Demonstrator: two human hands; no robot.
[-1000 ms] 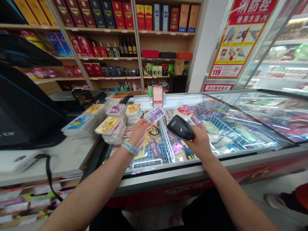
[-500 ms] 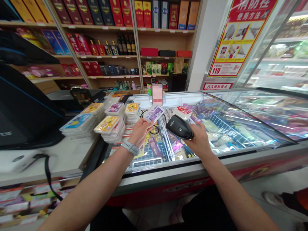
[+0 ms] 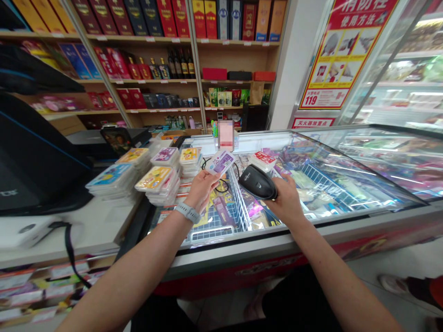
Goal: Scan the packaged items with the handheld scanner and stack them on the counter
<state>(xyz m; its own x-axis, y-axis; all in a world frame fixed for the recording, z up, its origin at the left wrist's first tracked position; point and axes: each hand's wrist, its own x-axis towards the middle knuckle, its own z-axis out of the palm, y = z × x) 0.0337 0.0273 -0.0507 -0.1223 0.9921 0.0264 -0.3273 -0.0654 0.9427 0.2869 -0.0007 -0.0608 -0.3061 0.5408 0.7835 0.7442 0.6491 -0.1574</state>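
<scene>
Between the thumb and fingers of my left hand (image 3: 202, 186) is a flat purple-and-white printed card (image 3: 221, 162), tilted above the chest freezer. A grey watch band circles that wrist. My right hand (image 3: 287, 200) is wrapped round a black barcode scanner (image 3: 258, 181), whose front end points left towards the card. A black cord (image 3: 223, 186) loops between the two hands. Just behind the scanner lies a white pack with a red label (image 3: 263, 160). Stacks of flat plastic boxes (image 3: 155, 179) with yellow, purple and blue labels stand left of my left hand.
The chest freezer (image 3: 277, 234) holds wire baskets (image 3: 238, 203) and wrapped goods under glass. A black checkout machine (image 3: 34, 157) and white counter (image 3: 100, 226) are at left. Shelves of boxes and bottles (image 3: 182, 63) rise behind. Another person's shoe (image 3: 392, 282) shows at lower right.
Almost nothing differs. Both hands keep the card and the scanner in about the same place, with only a slight shift of the view.
</scene>
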